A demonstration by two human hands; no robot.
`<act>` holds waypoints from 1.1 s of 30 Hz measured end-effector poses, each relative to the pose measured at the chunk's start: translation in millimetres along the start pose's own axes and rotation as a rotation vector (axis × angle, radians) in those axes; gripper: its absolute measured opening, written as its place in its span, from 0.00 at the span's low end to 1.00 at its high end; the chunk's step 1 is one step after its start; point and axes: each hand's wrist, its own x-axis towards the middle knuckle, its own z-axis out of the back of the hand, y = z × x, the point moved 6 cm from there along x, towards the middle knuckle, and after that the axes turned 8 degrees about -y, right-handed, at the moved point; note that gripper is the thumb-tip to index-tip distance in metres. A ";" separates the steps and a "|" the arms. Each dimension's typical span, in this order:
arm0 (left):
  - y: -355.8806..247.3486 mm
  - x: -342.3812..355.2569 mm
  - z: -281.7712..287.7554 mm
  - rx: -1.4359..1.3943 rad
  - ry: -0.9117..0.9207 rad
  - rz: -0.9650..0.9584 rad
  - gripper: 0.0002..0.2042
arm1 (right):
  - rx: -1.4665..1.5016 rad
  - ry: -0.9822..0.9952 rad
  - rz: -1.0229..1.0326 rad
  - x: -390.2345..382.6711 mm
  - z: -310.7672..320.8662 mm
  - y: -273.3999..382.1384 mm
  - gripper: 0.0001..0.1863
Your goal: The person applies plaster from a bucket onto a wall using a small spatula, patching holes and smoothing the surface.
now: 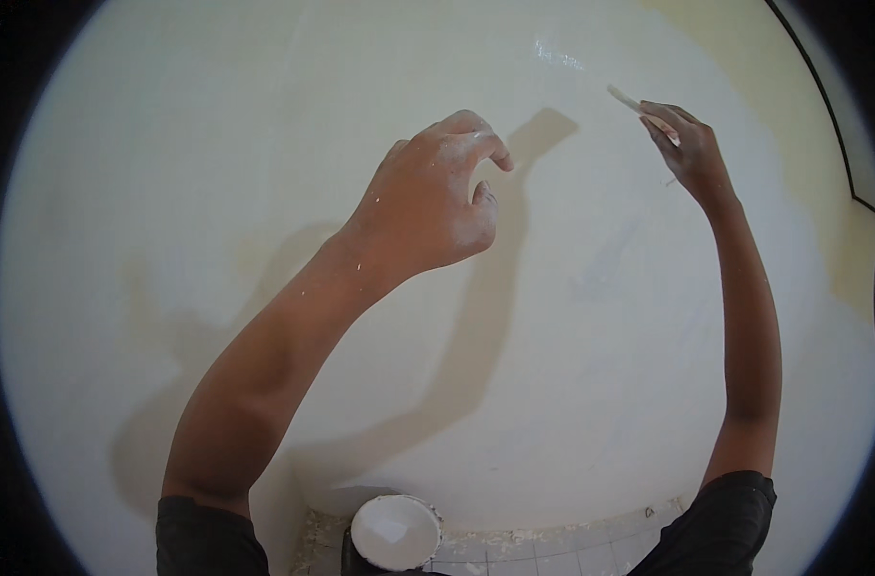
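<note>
My right hand [689, 154] is raised at the upper right, its fingers closed around a thin, pale, flat tool [623, 98]. Only the tool's narrow end sticks out to the left, close to the wall [601, 307]; its exact kind cannot be made out. Left of it, my left hand [442, 187] hangs in front of the wall with thumb and forefinger curved and apart. Nothing shows between them. Whitish residue coats its fingers, and small white specks dot the forearm. A shiny wet patch [558, 56] glistens on the wall above and between both hands.
Below stands a round white bucket [359, 538] with white material inside. Tiled floor [553, 559] with pale crumbs along the wall's foot runs beside it. Yellowish wall areas [846, 250] and a dark-edged frame [839, 144] lie at the right. Arm shadows cross the wall.
</note>
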 end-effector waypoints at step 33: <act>-24.0 -66.1 -50.5 -0.176 0.012 0.075 0.08 | 0.487 0.388 0.068 12.5 -74.9 -20.4 0.02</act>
